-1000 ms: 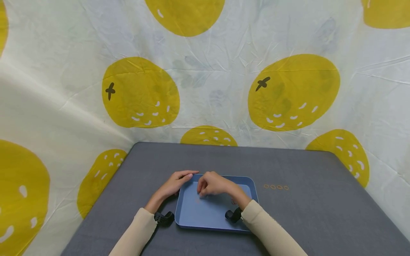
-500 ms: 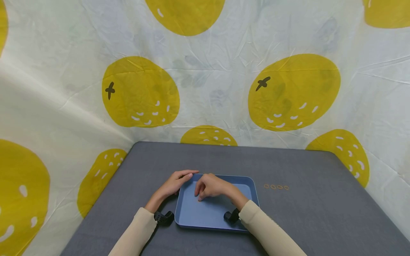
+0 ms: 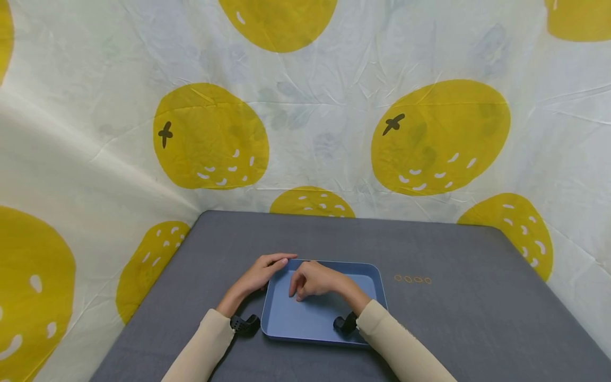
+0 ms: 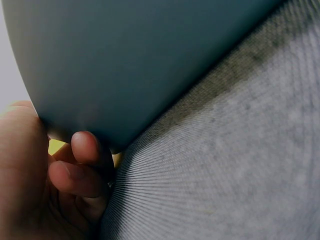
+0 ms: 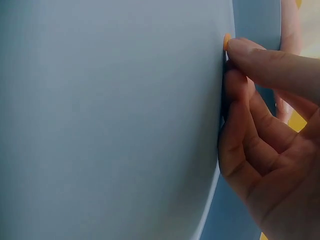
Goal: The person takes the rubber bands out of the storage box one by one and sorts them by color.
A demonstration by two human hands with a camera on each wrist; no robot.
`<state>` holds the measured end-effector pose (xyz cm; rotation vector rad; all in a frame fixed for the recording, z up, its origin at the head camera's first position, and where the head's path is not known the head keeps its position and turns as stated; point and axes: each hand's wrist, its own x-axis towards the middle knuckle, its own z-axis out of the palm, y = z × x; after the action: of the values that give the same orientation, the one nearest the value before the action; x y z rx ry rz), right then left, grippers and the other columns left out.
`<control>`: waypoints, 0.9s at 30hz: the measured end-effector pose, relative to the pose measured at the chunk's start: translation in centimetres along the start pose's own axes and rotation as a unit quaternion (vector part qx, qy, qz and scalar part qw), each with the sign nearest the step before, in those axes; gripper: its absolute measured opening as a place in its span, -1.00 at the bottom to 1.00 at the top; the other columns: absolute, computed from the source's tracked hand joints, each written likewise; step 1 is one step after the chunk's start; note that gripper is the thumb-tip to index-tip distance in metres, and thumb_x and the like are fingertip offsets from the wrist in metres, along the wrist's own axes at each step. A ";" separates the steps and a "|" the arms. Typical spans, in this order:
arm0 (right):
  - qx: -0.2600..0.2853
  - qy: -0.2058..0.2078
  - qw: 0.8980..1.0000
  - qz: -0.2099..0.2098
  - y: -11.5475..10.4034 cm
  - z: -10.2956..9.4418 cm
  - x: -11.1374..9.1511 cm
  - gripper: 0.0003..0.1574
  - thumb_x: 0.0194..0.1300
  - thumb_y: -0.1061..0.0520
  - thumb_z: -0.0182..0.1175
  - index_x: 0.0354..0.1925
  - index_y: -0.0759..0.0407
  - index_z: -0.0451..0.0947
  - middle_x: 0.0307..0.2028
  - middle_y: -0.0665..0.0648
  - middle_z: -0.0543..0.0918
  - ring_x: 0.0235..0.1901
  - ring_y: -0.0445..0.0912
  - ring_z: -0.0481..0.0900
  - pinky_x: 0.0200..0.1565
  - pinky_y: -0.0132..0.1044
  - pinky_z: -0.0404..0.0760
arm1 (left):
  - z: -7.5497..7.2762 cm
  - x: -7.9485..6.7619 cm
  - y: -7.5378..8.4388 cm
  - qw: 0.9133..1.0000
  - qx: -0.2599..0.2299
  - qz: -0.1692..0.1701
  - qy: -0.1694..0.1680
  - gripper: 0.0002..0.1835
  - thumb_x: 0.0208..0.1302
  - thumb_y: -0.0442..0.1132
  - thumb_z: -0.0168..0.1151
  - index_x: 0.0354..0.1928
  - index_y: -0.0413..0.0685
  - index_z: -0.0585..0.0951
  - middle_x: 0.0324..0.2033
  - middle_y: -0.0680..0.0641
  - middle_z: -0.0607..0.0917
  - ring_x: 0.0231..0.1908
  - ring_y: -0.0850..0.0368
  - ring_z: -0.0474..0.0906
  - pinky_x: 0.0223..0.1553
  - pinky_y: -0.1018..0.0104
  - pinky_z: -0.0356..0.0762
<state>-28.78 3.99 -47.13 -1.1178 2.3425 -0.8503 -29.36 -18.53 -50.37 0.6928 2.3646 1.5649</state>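
A blue tray (image 3: 315, 322) lies on the grey table. At its far left corner my left hand (image 3: 260, 273) holds the rim; in the left wrist view, curled fingers (image 4: 77, 175) press the tray's outer wall (image 4: 130, 65). Inside the tray, my right hand (image 3: 312, 279) reaches down to the floor near the left side, its fingers curled. A small piece of an orange rubber band (image 5: 227, 42) shows at the right thumb's tip in the right wrist view, where the thumb and fingers pinch it. Most of that band is hidden by the hand.
Several orange rubber bands (image 3: 412, 279) lie in a row on the table (image 3: 477, 318), right of the tray. A white cloth (image 3: 320, 122) with yellow fruit prints hangs behind and beside the table. Black cameras (image 3: 245, 325) sit on both wrists.
My right hand has shifted slightly left and toward me inside the tray, closing over the orange band visible under it earlier. The left hand and tray stay in place.
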 end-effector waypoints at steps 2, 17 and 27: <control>-0.001 -0.002 1.000 0.000 -0.1 0.0 0.0 -0.87 0.21 0.34 0.44 -0.34 0.11 0.82 -0.50 -0.03 0.75 -0.56 -0.35 0.49 -0.47 -0.49 0.45 | 0.0 0.3 -0.8 1.000 0.005 -0.002 0.001 -0.58 0.68 -0.12 -0.06 0.41 -0.01 0.55 0.28 -0.29 0.61 -0.87 0.35 0.15 -0.71 0.36 0.28; -0.016 0.008 1.000 0.010 -0.2 0.2 0.0 -0.82 0.19 0.31 0.48 -0.47 0.07 0.77 -0.55 -0.09 0.71 -0.57 -0.35 0.49 -0.45 -0.49 0.48 | -0.2 0.7 -2.1 1.000 0.010 0.006 -0.001 -0.57 0.64 0.06 -0.02 0.39 0.22 0.58 0.26 -0.16 0.64 -0.84 0.22 0.18 -0.73 0.31 0.31; -0.008 0.020 1.000 0.011 -0.4 -0.4 -0.3 -0.85 0.23 0.30 0.46 -0.45 0.12 0.78 -0.54 -0.07 0.73 -0.56 -0.32 0.51 -0.43 -0.45 0.52 | -0.2 0.7 -2.2 1.000 0.014 0.002 0.001 -0.56 0.63 0.10 -0.02 0.39 0.27 0.58 0.22 -0.16 0.67 -0.83 0.23 0.17 -0.73 0.31 0.31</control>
<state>-28.58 4.20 -46.56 -1.0876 2.3933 -0.8552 -30.61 -19.06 -52.27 0.7035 2.3922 1.5364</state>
